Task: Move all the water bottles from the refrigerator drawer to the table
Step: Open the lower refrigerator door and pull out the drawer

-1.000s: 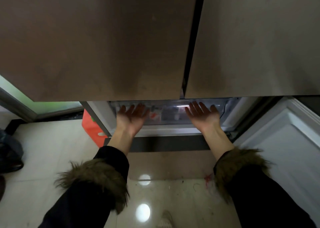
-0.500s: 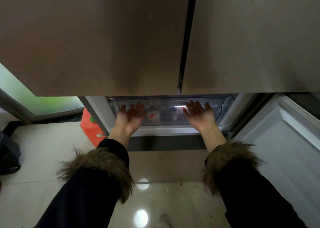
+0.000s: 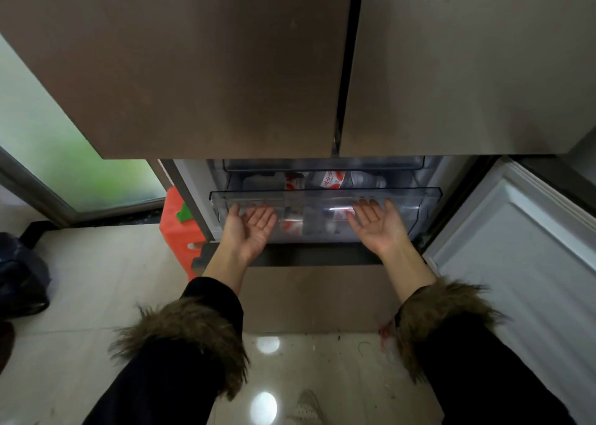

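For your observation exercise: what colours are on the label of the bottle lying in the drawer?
Red and white, on the bottle label, seen in the head view.

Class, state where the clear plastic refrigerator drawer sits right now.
In the head view, the clear plastic refrigerator drawer sits centre frame below the two brown doors, with the left hand and right hand palms-up under its front lip.

Two bare hands, left hand (image 3: 250,228) and right hand (image 3: 379,226), forearms uncovered to mid-arm. Black coat sleeves (image 3: 167,376) on both arms, matte dark fabric. Thick brown fur trim (image 3: 193,328) rings each cuff, shaggy, tips lighter tan, strands sticking outward. No rings, watch or gloves visible.
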Demonstrator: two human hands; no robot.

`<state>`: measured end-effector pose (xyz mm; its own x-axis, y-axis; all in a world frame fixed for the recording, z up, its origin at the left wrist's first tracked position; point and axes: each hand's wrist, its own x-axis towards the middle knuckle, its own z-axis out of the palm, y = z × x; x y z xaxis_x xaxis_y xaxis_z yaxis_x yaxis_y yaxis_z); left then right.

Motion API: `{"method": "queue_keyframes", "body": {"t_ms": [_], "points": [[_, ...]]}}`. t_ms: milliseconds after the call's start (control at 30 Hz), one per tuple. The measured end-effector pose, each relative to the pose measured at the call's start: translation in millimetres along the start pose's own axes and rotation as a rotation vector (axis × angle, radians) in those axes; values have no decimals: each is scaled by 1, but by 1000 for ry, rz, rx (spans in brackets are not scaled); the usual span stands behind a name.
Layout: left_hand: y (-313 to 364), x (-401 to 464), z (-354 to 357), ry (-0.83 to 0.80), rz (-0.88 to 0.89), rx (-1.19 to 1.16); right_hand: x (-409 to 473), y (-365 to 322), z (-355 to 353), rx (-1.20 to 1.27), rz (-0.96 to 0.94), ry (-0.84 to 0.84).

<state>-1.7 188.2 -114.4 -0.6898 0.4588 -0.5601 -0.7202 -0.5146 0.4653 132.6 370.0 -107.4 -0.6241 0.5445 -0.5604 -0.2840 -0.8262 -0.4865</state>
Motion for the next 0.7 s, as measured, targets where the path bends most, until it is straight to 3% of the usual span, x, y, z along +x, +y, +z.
{"method": "queue_keyframes", "body": {"t_ms": [700], "points": [[-27,-75,-59,50,10,140,-88,30,-51,10,-5,83]]}}
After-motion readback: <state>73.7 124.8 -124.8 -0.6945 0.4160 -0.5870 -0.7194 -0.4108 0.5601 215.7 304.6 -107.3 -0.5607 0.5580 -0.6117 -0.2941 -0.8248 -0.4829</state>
